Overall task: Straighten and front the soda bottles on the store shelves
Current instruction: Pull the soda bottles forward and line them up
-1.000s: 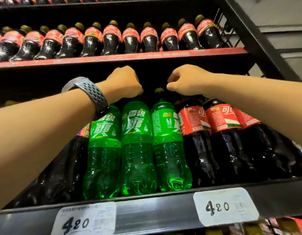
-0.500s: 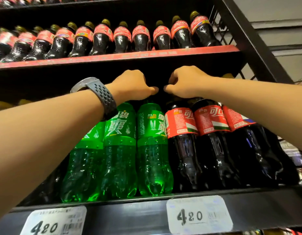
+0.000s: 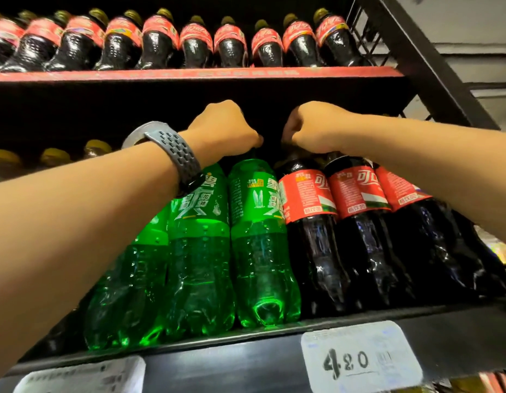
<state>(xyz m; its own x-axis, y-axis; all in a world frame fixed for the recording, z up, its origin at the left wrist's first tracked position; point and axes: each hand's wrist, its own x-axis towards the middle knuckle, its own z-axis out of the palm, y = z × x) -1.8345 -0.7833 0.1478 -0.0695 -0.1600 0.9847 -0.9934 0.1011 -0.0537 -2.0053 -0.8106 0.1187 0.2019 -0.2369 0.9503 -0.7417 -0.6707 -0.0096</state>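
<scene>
My left hand is curled over the cap of the rightmost green Sprite bottle. My right hand grips the top of the adjacent Coca-Cola bottle, labelled "可口". Both bottles stand at the front of the shelf. The price tag reads "4 20".

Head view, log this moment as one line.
left hand grips green bottle top | right hand grips cola bottle top

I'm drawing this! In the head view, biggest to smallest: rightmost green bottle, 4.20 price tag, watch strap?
1. rightmost green bottle
2. 4.20 price tag
3. watch strap
The tag is nearer the camera, so real sizes may differ.
</scene>
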